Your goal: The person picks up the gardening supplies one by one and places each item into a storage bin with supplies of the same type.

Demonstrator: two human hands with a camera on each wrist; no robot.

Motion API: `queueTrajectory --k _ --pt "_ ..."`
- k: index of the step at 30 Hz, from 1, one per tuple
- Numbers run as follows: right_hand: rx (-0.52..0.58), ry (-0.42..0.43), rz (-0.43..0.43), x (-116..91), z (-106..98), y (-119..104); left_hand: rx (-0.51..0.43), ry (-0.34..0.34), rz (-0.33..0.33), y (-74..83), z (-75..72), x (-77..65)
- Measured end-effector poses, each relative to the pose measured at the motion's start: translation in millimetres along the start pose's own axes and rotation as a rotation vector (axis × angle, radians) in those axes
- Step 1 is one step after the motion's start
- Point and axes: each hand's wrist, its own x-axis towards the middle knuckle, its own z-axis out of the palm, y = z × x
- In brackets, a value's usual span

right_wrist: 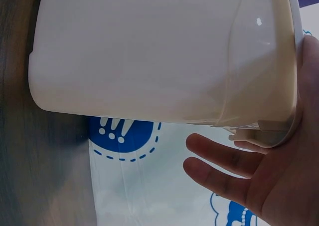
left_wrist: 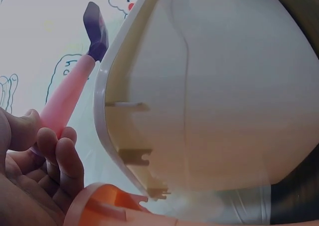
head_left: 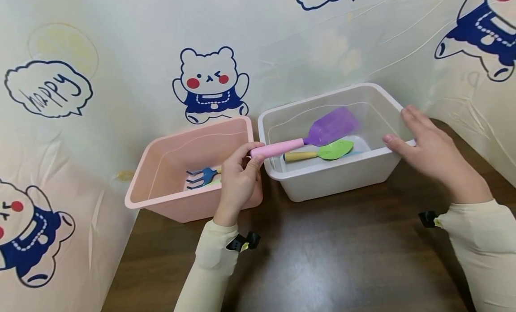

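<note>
My left hand (head_left: 238,180) pinches the pink handle of a toy shovel (head_left: 278,148) between thumb and fingers. The shovel's flat purple blade extends over the inside of a white bin (head_left: 330,182), while its handle crosses that bin's left rim. In the left wrist view, fingertips curl under the handle's end (left_wrist: 62,99). My right hand (head_left: 433,146) rests at the white bin's right front corner, its thumb over the rim. From the right wrist, the fingers (right_wrist: 227,158) look extended beside the bin's outer wall. Inside lies a green trowel (head_left: 334,150) with a yellow handle.
Left of the white bin stands a pink bin (head_left: 169,198), holding a blue toy rake (head_left: 206,175) and something light green, partly hidden by my left hand. Both bins stand on a dark wooden table (head_left: 322,249) against a cartoon-printed cloth (head_left: 274,48).
</note>
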Motion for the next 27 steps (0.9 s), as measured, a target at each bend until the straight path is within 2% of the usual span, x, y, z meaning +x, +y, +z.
queueTrajectory --k 12,20,27 --pt "0.016 -0.008 0.005 0.2 -0.1 1.2 -0.014 -0.033 -0.027 3.4 10.8 8.2" --pt "0.009 -0.007 0.008 1.3 0.4 0.1 0.033 -0.04 -0.021 2.8 16.3 14.9" --pt "0.012 -0.009 0.014 0.2 0.4 -0.6 0.018 -0.036 -0.034 1.3 21.3 19.8"
